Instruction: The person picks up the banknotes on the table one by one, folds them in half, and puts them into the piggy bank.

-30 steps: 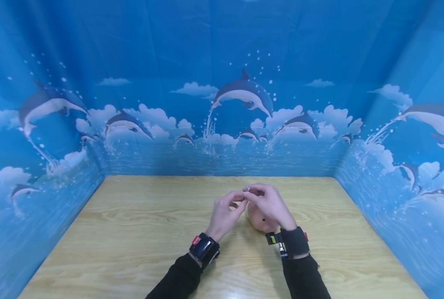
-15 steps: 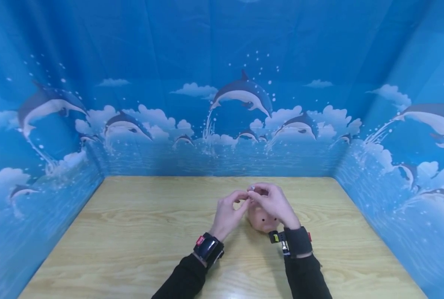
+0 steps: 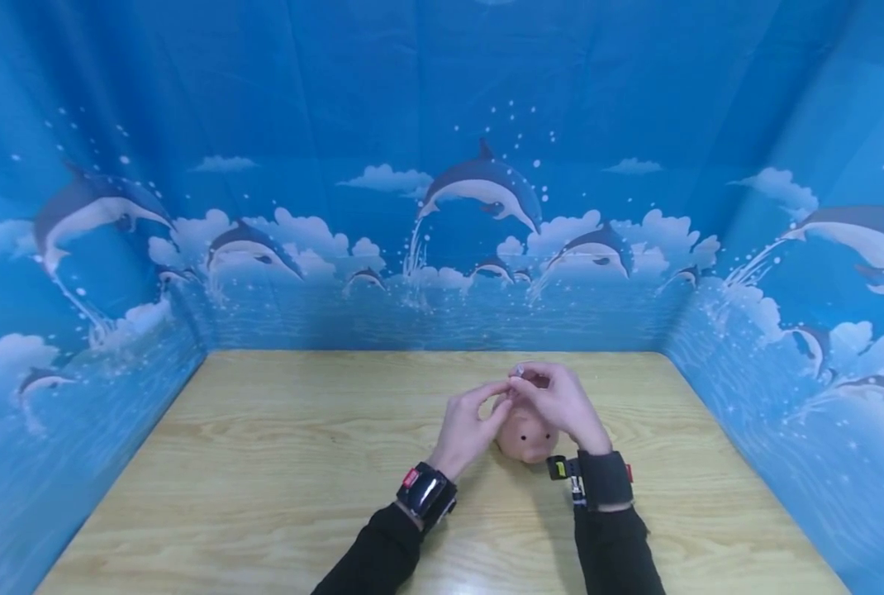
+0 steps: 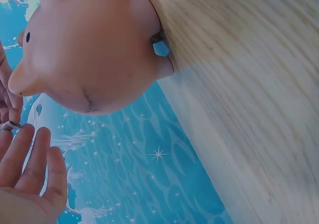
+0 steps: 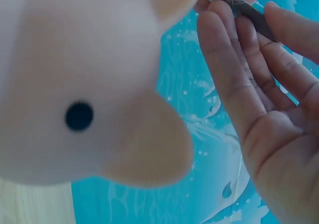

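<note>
A pink piggy bank (image 3: 525, 440) with black dot eyes stands on the table, its face toward me. Over its top, my right hand (image 3: 567, 406) pinches a small greyish strip with pale lines, like a folded banknote (image 5: 255, 19), between thumb and fingers. My left hand (image 3: 466, 431) meets it from the left, its thumb and fingertips at the strip's near end. In the left wrist view the bank (image 4: 99, 45) fills the upper left, and the strip's shiny end (image 4: 10, 126) shows at the left hand's fingertips (image 4: 26, 132). Part of the strip is hidden by fingers.
The light wood table (image 3: 301, 463) is bordered by a blue curtain (image 3: 338, 314) printed with dolphins, at the back and both sides. Black wrist straps (image 3: 605, 479) with cameras sit on both wrists, the right one close beside the bank.
Both hands have shifted a little to the right together, keeping the folded strip between them. More of the piggy bank's face shows now; the bank itself stays in place.
</note>
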Demonstrator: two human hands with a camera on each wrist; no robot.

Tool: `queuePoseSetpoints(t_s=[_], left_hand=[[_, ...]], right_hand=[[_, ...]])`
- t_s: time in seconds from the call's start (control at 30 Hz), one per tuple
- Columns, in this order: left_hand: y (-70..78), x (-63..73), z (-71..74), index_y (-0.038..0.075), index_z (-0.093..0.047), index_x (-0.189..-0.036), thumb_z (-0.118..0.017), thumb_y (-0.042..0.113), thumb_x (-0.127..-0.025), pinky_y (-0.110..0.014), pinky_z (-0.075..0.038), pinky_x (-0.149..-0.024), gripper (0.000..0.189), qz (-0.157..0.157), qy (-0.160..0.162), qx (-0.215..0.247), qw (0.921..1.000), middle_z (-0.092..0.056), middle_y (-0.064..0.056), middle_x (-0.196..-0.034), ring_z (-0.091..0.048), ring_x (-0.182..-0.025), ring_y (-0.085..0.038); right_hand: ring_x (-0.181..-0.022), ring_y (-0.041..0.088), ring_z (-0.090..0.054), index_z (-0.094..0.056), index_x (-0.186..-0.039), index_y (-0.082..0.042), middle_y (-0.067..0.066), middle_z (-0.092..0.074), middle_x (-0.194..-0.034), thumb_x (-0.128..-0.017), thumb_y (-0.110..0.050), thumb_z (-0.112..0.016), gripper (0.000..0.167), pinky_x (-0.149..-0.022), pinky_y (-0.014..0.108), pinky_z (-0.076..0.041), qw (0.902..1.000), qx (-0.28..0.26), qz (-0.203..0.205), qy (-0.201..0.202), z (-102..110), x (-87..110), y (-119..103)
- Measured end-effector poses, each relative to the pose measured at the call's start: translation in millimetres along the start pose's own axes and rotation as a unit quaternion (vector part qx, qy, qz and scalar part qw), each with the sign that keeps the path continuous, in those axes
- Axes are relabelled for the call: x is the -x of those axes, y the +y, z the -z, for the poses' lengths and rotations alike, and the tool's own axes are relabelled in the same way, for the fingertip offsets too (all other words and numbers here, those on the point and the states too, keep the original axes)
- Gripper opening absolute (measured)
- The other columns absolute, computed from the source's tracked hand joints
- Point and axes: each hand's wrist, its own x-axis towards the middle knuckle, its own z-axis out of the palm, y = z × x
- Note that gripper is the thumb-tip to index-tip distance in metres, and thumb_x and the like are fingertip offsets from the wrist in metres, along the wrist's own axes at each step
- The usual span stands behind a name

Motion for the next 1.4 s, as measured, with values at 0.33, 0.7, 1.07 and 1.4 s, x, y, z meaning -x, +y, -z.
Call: queuePoseSetpoints(t_s=[0.33, 0.7, 1.07, 1.4], left_hand=[[0.9, 1.4, -6.2, 0.017, -0.059, -0.132, -0.067, 0.022, -0.093, -0.034, -0.052, -0.101, 0.04, -0.002, -0.044, -0.037, 0.9983, -0.065, -0.004, -0.13, -0.063, -0.119, -0.017], [1.6, -2.5, -12.3, 0.02, -0.051, -0.141, -0.069, 0.025, -0.091, -0.035, -0.046, -0.108, 0.053, -0.044, -0.093, -0.096, 0.9901, -0.057, -0.003, -0.14, -0.055, -0.127, -0.017], [1.9, 1.1, -19.2, 0.013, -0.051, -0.141, -0.067, 0.028, -0.092, -0.037, -0.04, -0.113, 0.054, -0.06, -0.113, -0.131, 0.9831, -0.051, -0.008, -0.146, -0.049, -0.134, -0.021], [2.5, 4.1, -20.9, 0.012, -0.046, -0.145, -0.065, 0.03, -0.093, -0.04, -0.038, -0.115, 0.058, -0.066, -0.113, -0.149, 0.9801, -0.048, -0.01, -0.149, -0.046, -0.137, -0.025]], right_hand=[[-0.097, 0.025, -0.069, -0.071, -0.113, -0.011, 0.006, -0.073, -0.1, -0.096, -0.022, -0.064, 0.021, -0.086, 0.043, -0.058, 0.9997, 0.02, 0.005, 0.015, 3.9, -0.9, 9.2], [-0.094, 0.024, -0.067, -0.07, -0.114, -0.009, 0.008, -0.072, -0.099, -0.097, -0.02, -0.063, 0.022, -0.075, 0.034, -0.058, 0.9989, 0.044, 0.003, 0.017, 10.7, -1.2, 18.6], [-0.087, 0.021, -0.067, -0.071, -0.107, -0.01, 0.007, -0.072, -0.094, -0.095, -0.02, -0.064, 0.017, -0.07, 0.031, -0.056, 0.9987, 0.047, -0.019, 0.007, 15.7, 1.8, 24.8], [-0.094, 0.026, -0.069, -0.07, -0.109, -0.006, 0.009, -0.073, -0.099, -0.095, -0.019, -0.065, 0.02, -0.076, 0.037, -0.059, 0.998, 0.062, -0.015, 0.001, 15.7, 2.0, 27.1]])
